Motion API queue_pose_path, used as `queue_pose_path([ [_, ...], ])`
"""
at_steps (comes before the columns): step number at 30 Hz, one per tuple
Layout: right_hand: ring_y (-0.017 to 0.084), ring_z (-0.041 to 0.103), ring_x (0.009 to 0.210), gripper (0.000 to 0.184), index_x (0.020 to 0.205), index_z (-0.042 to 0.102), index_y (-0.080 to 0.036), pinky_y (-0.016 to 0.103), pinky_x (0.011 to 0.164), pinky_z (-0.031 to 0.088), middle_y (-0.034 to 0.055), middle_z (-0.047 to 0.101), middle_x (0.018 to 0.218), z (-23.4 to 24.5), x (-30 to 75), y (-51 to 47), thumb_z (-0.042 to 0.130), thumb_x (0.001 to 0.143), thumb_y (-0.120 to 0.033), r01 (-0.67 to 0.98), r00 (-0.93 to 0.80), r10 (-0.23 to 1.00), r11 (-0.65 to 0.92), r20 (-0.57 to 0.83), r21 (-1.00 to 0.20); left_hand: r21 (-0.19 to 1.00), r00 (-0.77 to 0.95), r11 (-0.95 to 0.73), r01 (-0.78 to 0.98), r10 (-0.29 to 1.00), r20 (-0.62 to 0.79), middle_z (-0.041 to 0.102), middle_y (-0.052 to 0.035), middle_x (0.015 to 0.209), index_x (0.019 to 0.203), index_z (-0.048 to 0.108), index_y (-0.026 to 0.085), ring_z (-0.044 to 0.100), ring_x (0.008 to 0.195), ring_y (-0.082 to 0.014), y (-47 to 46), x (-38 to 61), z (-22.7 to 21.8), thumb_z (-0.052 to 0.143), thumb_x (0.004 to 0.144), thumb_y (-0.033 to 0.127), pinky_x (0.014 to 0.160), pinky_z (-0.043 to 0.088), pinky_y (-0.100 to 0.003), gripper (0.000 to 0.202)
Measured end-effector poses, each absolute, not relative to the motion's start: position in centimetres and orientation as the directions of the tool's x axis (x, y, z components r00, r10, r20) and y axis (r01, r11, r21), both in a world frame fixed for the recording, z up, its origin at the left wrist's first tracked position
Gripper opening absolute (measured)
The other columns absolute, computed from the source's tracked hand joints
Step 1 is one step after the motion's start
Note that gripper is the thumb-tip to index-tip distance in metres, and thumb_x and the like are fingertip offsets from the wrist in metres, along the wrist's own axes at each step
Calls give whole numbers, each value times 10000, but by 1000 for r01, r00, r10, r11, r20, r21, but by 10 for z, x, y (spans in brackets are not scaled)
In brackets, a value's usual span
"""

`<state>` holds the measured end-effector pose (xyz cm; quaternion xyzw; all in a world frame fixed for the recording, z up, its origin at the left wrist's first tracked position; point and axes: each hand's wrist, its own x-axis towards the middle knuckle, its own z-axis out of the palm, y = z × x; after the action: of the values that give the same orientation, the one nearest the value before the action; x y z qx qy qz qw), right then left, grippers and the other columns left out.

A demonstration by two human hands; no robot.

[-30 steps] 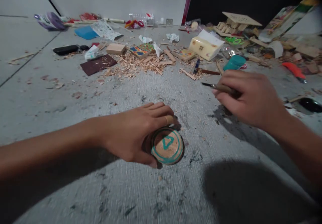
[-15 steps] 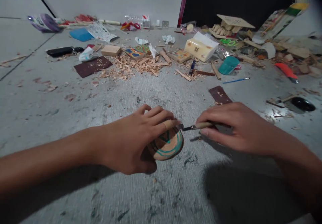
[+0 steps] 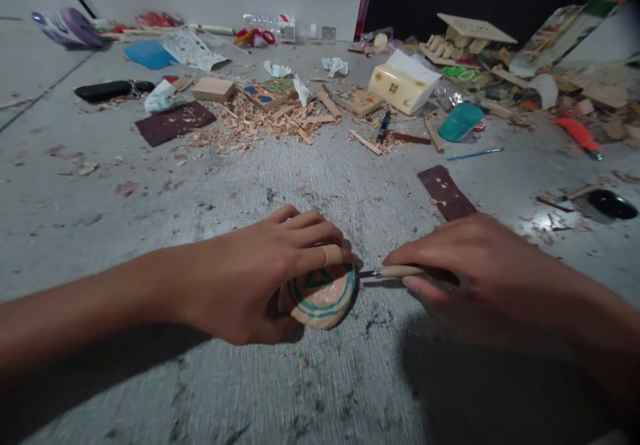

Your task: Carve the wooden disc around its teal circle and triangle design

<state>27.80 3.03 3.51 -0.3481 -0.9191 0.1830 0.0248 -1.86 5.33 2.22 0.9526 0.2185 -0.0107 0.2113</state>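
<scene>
My left hand [image 3: 260,275] is wrapped round a round wooden disc [image 3: 323,298] painted with teal rings and a teal triangle. The disc is tilted up off the grey floor, its painted face toward me. A tan bandage sits on one finger of that hand. My right hand [image 3: 470,275] is closed on a thin paintbrush [image 3: 387,272] with a pale wooden handle. The brush's dark tip touches the disc's right edge.
A dark sandpaper strip [image 3: 447,192] lies just beyond my right hand. Farther back are wood shavings [image 3: 260,121], a second sandpaper sheet [image 3: 175,122], a teal cup [image 3: 460,121], a blue brush [image 3: 474,154], a yellow model house [image 3: 403,86], an orange cutter [image 3: 580,135] and a black lid [image 3: 613,203].
My right hand came from the far right down to the disc with the brush. My left hand tipped the disc up from flat, and the brush tip now meets its edge.
</scene>
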Motion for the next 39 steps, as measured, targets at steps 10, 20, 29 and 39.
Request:
queue_pose_path([
  [10, 143, 608, 626, 198, 1110, 718, -241, 307, 624, 332, -28, 686, 713, 34, 267, 24, 538, 1029, -250, 663, -734, 671, 675, -105, -324, 276, 853, -807, 521, 496, -161, 598, -107, 1385, 1472, 482, 273, 573, 1221, -352, 48, -23, 32, 839, 732, 529, 1044, 367, -517, 860],
  [20, 160, 628, 650, 249, 1098, 751, -252, 337, 617, 352, -14, 715, 757, 22, 264, 20, 511, 1047, -215, 587, -773, 616, 785, 151, -200, 237, 838, -806, 542, 541, -76, 636, -46, 1037, 1032, 606, 205, 601, 955, -291, 38, -14, 25, 735, 733, 834, 876, 362, -476, 709],
  [29, 162, 603, 603, 240, 1013, 711, -256, 359, 590, 345, -20, 693, 744, 22, 260, 10, 475, 1023, -213, 615, -751, 645, 761, 141, -208, 306, 792, -744, 594, 607, -62, 651, -42, 1002, 1012, 597, 204, 604, 868, -267, 28, -6, 23, 791, 715, 736, 790, 394, -457, 639],
  [39, 161, 579, 579, 255, 1143, 703, -234, 355, 588, 332, -41, 667, 715, 20, 258, 6, 470, 1038, -234, 615, -761, 635, 772, 137, -160, 340, 780, -724, 599, 625, -44, 656, -40, 972, 972, 577, 207, 603, 836, -259, 26, -5, 17, 772, 758, 682, 779, 397, -455, 557],
])
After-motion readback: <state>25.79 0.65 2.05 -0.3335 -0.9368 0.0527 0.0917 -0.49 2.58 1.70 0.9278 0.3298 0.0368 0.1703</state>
